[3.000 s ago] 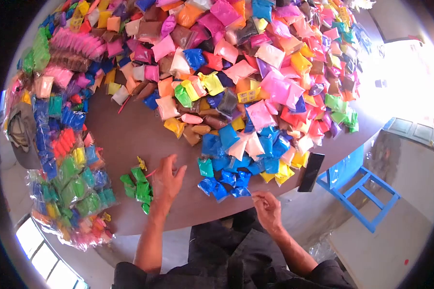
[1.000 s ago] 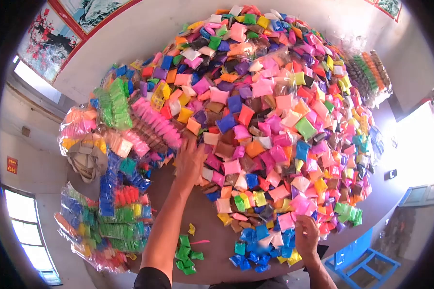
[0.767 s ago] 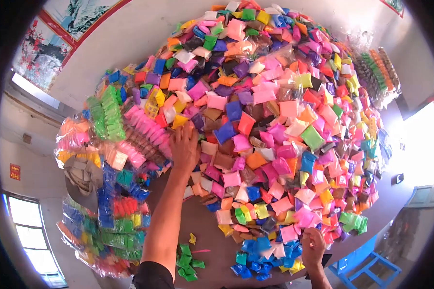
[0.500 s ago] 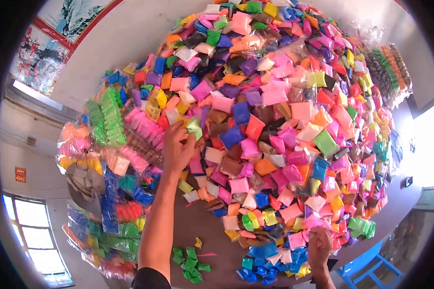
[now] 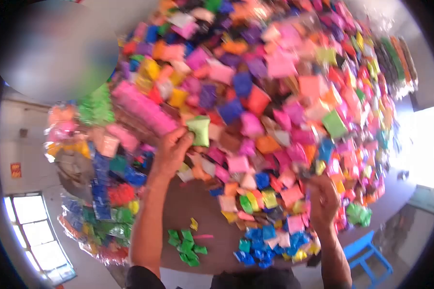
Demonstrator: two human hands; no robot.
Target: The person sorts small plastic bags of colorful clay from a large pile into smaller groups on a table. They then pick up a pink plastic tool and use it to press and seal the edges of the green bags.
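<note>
A light green packet (image 5: 198,131) is pinched in the fingers of my left hand (image 5: 171,153), at the lower left edge of a large heap of coloured packets (image 5: 279,144). Over the lower right part of the heap is my right hand (image 5: 324,197), its fingers curled near a small dark and yellowish item; blur hides whether they grip it. Blue packets (image 5: 263,250) lie in a group at the heap's front. Several green packets (image 5: 188,246) lie apart on the brown table (image 5: 217,257).
Joined strips of pink packets (image 5: 144,108) and a grey-brown cap (image 5: 73,166) are on the left. More packets in clear wrap (image 5: 106,231) lie at the lower left. A blue stool (image 5: 369,257) stands at the lower right. A blurred round shape covers the upper left.
My right hand has moved up from beside the blue packets. My left hand, with the light green packet, is slightly lower. The view has shifted, and a blurred shape has appeared at upper left.
</note>
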